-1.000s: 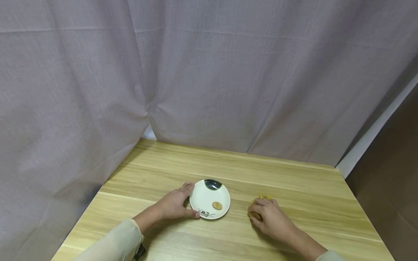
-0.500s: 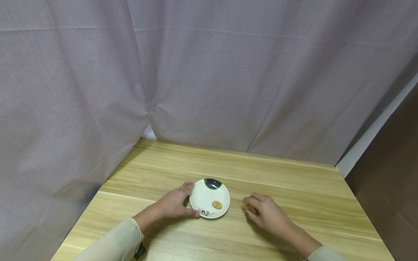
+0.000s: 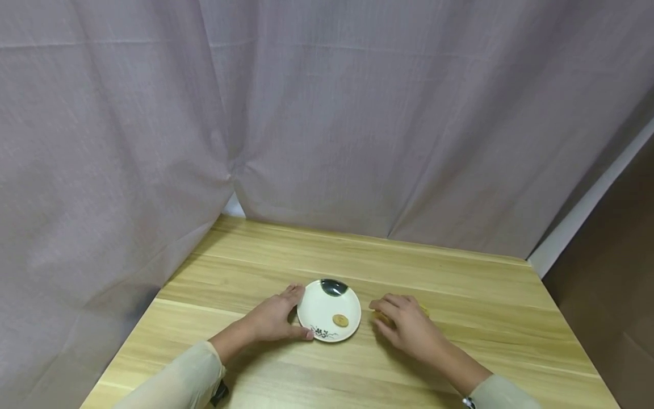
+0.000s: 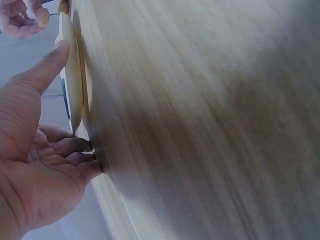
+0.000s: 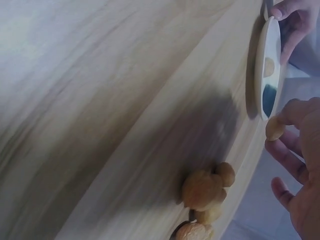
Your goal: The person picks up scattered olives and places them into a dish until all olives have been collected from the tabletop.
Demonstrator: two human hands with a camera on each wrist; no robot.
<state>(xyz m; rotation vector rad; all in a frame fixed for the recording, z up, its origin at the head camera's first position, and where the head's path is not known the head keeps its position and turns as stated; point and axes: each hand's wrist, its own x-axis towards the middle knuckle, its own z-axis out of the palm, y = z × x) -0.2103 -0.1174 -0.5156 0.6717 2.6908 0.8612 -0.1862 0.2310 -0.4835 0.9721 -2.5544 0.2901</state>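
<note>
My left hand holds the left side of a small white plate, its thumb at the front rim and its fingers along the far left edge. The plate has a dark patch and a floral print, and one small golden-brown disc, biscuit-like, lies on it. Just right of the plate, my right hand pinches another golden-brown disc between thumb and index finger. Below that hand, in the right wrist view, several round brown pieces sit bunched on the table. From above, the hand mostly hides them.
The wood-grain table extends around the plate and both hands. Grey-mauve curtains hang behind it and along the left, and a brown panel stands to the right.
My right hand has moved left, toward the plate, and a bit away from me. The left hand and the plate have stayed in place, with the same disc on the plate.
</note>
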